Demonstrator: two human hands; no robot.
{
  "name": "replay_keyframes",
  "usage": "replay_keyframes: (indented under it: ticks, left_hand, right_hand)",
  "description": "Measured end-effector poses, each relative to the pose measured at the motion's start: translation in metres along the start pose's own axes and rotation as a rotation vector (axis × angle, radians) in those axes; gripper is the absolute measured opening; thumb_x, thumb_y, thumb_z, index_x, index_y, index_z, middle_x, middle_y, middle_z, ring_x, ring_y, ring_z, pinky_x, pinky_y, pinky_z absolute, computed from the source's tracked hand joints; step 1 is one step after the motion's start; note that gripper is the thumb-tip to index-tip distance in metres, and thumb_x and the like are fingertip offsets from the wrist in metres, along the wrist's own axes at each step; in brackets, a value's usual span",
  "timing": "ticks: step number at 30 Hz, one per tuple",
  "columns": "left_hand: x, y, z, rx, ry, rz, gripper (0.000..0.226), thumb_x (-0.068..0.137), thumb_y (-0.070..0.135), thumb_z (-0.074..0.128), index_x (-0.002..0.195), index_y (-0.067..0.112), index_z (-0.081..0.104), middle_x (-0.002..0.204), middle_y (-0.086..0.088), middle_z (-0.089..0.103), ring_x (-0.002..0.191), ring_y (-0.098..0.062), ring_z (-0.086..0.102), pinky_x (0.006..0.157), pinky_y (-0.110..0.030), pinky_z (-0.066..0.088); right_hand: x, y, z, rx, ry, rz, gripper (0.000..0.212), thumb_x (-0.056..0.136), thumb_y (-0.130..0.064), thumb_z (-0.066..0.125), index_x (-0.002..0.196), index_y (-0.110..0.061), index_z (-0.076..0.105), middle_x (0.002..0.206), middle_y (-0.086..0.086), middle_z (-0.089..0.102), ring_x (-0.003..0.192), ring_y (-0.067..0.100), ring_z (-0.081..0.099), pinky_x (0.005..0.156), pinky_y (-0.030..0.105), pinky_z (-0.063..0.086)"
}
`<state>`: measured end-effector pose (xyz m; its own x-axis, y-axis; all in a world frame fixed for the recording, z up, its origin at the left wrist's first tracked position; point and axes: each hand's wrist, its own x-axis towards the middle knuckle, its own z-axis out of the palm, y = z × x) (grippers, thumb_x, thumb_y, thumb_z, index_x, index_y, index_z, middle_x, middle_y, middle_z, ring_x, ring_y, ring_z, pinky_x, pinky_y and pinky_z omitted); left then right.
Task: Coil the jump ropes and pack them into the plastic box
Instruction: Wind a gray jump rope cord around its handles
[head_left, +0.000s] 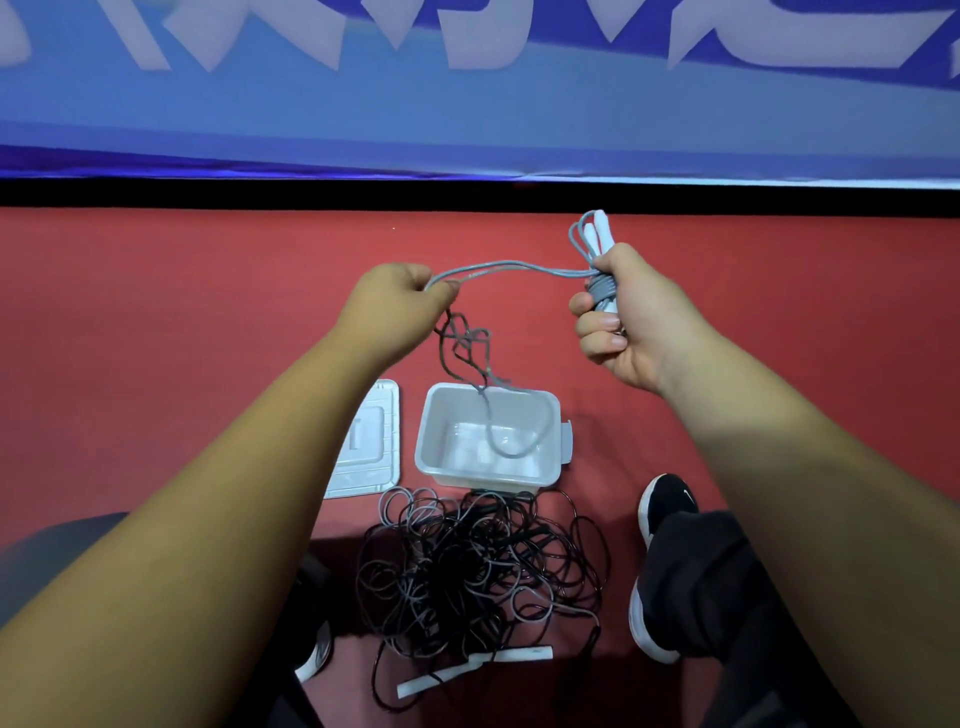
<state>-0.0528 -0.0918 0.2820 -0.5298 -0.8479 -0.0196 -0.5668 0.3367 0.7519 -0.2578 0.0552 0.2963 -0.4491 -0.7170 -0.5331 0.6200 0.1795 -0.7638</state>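
Observation:
My right hand (621, 322) grips the white handles of a grey jump rope (511, 268), with several turns of the cord wound round them. The cord runs left to my left hand (397, 301), which pinches it, both hands raised above the floor. From the left hand the slack hangs down in loose loops, and its end lies inside the open white plastic box (545, 410) on the red floor. In front of the box lies a tangled heap of black and grey jump ropes (478, 571) with white handles (522, 654) sticking out.
The box's white lid (371, 452) lies flat to the left of the box. My black shoe (665, 501) and dark trouser leg are at the right of the heap. A blue wall banner with a black base strip bounds the red floor at the back.

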Motion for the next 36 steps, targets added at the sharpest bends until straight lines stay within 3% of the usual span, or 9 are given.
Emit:
replay_keyframes:
  ticks: [2,6,13,16,19,22,28,34,36]
  left_hand:
    - [-0.002,0.006,-0.002,-0.231,-0.147,-0.018,0.033,0.096,0.034,0.071,0.083,0.004,0.066,0.072,-0.007,0.065,0.067,-0.016,0.055,0.067,-0.031,0.04]
    - [-0.009,0.008,0.003,-0.568,-0.426,-0.122,0.022,0.093,0.018,0.078,0.09,0.016,0.057,0.113,-0.023,0.075,0.107,-0.031,0.075,0.098,-0.042,0.056]
    - [-0.019,0.018,0.004,-0.571,-0.646,-0.27,0.066,0.095,0.071,0.049,0.132,0.017,0.057,0.124,-0.011,0.075,0.087,-0.024,0.064,0.077,-0.036,0.052]
    - [-0.017,0.022,0.004,-0.661,-0.654,-0.265,0.078,0.097,0.079,0.026,0.099,0.015,0.071,0.126,-0.011,0.074,0.103,-0.029,0.068,0.089,-0.04,0.05]
    - [-0.016,0.022,0.004,-0.812,-0.713,-0.267,0.087,0.109,0.059,0.02,0.05,0.008,0.057,0.129,-0.02,0.071,0.12,-0.038,0.068,0.1,-0.041,0.052]
    - [-0.019,0.02,0.008,-0.778,-0.804,-0.206,0.071,0.108,0.031,0.035,0.048,0.001,0.061,0.13,-0.028,0.068,0.124,-0.043,0.065,0.115,-0.047,0.044]
    - [-0.02,0.027,0.018,-0.765,-0.656,-0.195,0.011,0.086,0.019,0.06,0.094,0.011,0.056,0.105,-0.022,0.075,0.091,-0.032,0.073,0.088,-0.039,0.058]
    - [-0.019,0.024,0.024,-0.704,-0.564,-0.058,0.053,0.067,-0.013,0.039,0.114,0.007,0.053,0.081,-0.01,0.059,0.066,-0.03,0.063,0.078,-0.047,0.06]
    - [-0.017,0.023,0.025,-0.491,-0.505,0.014,0.055,0.068,-0.015,0.035,0.111,0.011,0.06,0.075,-0.006,0.062,0.063,-0.024,0.054,0.062,-0.034,0.052]
  right_hand:
    - [0.0,0.001,0.002,-0.026,0.01,0.014,0.013,0.098,-0.029,0.052,0.108,-0.022,0.048,0.066,0.001,0.05,0.048,0.008,0.023,0.037,0.018,0.015]
    - [-0.003,0.0,0.005,-0.045,-0.045,0.046,0.012,0.098,-0.029,0.052,0.106,-0.022,0.046,0.067,0.001,0.05,0.048,0.007,0.021,0.035,0.018,0.014]
    - [-0.008,0.001,0.005,-0.118,-0.146,0.072,0.011,0.099,-0.031,0.051,0.101,-0.021,0.047,0.07,0.002,0.05,0.045,0.006,0.021,0.032,0.018,0.015]
    - [-0.009,0.002,0.002,-0.129,-0.139,0.062,0.012,0.1,-0.031,0.052,0.102,-0.02,0.048,0.07,0.002,0.05,0.045,0.006,0.022,0.032,0.018,0.015]
    - [-0.008,0.001,-0.001,-0.128,-0.13,0.041,0.013,0.1,-0.03,0.053,0.105,-0.019,0.048,0.07,0.003,0.051,0.045,0.007,0.022,0.032,0.018,0.016]
    - [-0.008,0.002,-0.002,-0.145,-0.114,0.01,0.014,0.1,-0.029,0.054,0.106,-0.018,0.05,0.07,0.004,0.052,0.046,0.008,0.023,0.034,0.018,0.017]
    - [-0.007,0.004,-0.001,-0.15,-0.108,0.002,0.014,0.1,-0.029,0.054,0.105,-0.017,0.05,0.07,0.004,0.052,0.045,0.009,0.023,0.035,0.018,0.017]
    - [-0.007,0.005,-0.001,-0.146,-0.103,0.015,0.012,0.1,-0.029,0.054,0.104,-0.018,0.05,0.07,0.004,0.052,0.044,0.008,0.023,0.035,0.017,0.017]
    - [-0.009,0.005,0.0,-0.132,-0.115,0.029,0.012,0.1,-0.029,0.054,0.105,-0.019,0.051,0.07,0.004,0.052,0.044,0.008,0.023,0.034,0.018,0.017]
